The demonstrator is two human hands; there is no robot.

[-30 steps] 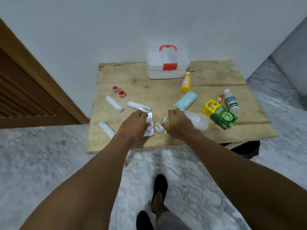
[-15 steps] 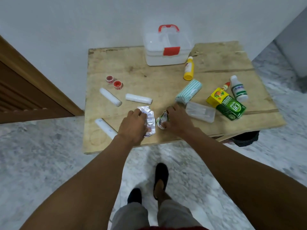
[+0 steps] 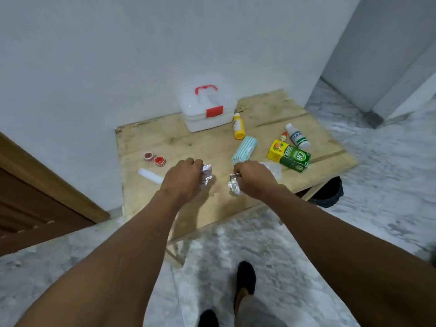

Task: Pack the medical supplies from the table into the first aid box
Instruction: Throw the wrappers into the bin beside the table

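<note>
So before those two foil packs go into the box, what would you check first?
1. Left hand grips its silver foil pack: ok.
2. Right hand grips the green-printed foil pack: ok.
3. First aid box open to receive them: not ok, the lid looks shut and the red latch down.
4. Way to the box clear: ok, though the yellow bottle lies beside it.
5. A free hand for the latch: not ok.

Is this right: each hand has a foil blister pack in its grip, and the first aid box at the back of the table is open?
Not quite. In the head view the first aid box is shut, its red latch down. The rest holds: left hand and right hand each hold a foil blister pack.
</note>
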